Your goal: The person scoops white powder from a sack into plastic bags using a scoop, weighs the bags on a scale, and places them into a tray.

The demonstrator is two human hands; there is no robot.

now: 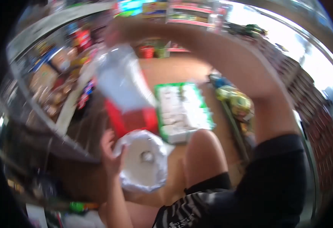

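Observation:
My right hand, blurred, is raised at the upper left and closed on the top of a clear plastic bag. The bag hangs tilted, with something pale inside. Below it, a white-lined container stands open, holding off-white contents and a small round shiny object. At the container's left rim is my left hand, fingers apart and thumb towards the rim; whether it touches the liner is unclear. A red bag or box lies behind the container.
A green-edged pack of white items lies on the brown floor, just beyond my bent knee. Shelves of packaged goods stand ahead. Other goods line the left rack and the right side, with yellow-green packages nearby.

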